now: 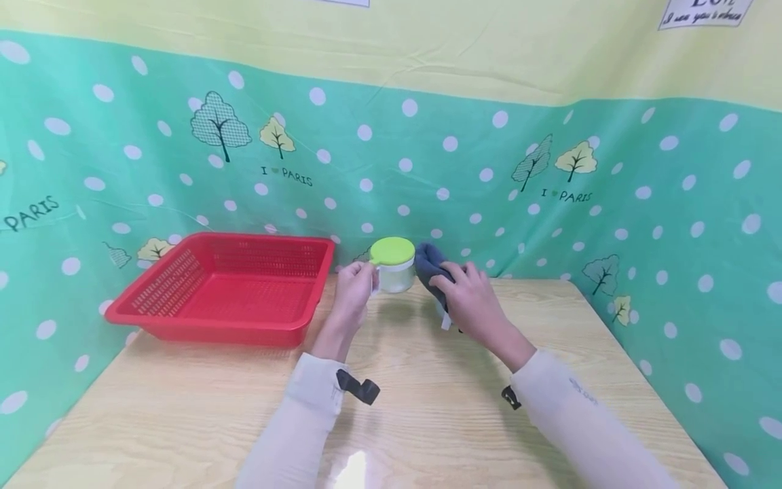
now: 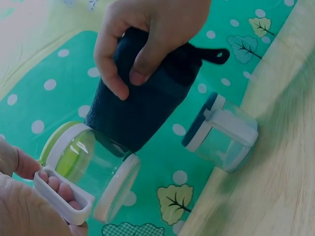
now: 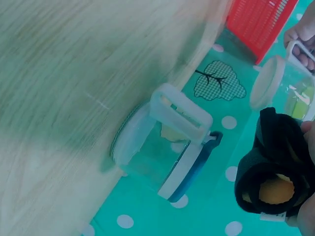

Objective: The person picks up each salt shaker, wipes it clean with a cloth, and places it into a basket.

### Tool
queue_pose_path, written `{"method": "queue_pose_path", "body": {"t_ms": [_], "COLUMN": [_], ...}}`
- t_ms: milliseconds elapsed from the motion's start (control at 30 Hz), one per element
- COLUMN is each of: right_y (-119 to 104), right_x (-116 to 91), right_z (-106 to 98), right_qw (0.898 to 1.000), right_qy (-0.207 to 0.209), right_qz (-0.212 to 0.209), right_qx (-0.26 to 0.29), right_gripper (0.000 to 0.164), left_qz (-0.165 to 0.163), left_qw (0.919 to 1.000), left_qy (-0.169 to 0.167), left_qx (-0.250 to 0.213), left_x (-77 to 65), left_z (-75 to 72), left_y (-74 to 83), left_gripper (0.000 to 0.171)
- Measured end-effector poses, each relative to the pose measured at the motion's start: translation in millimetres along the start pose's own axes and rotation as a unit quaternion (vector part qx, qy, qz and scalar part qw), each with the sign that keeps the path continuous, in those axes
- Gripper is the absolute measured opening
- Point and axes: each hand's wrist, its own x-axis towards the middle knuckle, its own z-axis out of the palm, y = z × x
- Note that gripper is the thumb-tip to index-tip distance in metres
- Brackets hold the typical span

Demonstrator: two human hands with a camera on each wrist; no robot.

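Observation:
My left hand point(image 1: 354, 292) grips the white handle of a clear jar point(image 1: 397, 277) with a light green lid point(image 1: 392, 250), held above the table. In the left wrist view, fingers pass through that handle point(image 2: 64, 199). My right hand point(image 1: 473, 305) holds a folded dark blue cloth point(image 2: 142, 103) with a small loop, right up at the jar's side; whether they touch I cannot tell. A second clear jar point(image 3: 157, 142), with a dark blue lid point(image 3: 189, 172) and white handle, stands on the table below the right hand. In the head view that hand mostly hides it.
A red plastic basket point(image 1: 208, 332) with slotted walls sits on the left of the wooden table point(image 1: 415, 414). A green and yellow patterned curtain point(image 1: 366, 170) hangs behind the table and along both sides.

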Motion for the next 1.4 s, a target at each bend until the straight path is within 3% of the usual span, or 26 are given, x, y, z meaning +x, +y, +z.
{"method": "queue_pose_path", "body": {"t_ms": [700,1067,1400], "right_y": [27,29,22], "right_x": [35,26,13], "right_z": [19,11,6], "right_qw": [0.998,0.999,0.999], "right_qy": [0.002,0.005,0.018], "right_qz": [0.026,0.013,-0.037], "right_qx": [0.063,0.049,0.02], "right_gripper": [0.027,0.031,0.037], "left_qz": [-0.027,-0.012,-0.001], "left_qw": [0.9994,0.9999,1.0], "left_qy": [-0.02,-0.002,0.005], "left_qx": [0.003,-0.005,-0.002], "left_x": [-8.5,-6.7,-5.8], "left_z": [5.2,8.9,4.9], "left_y": [8.9,5.3,0.4], "left_gripper": [0.013,0.015,0.013]}}
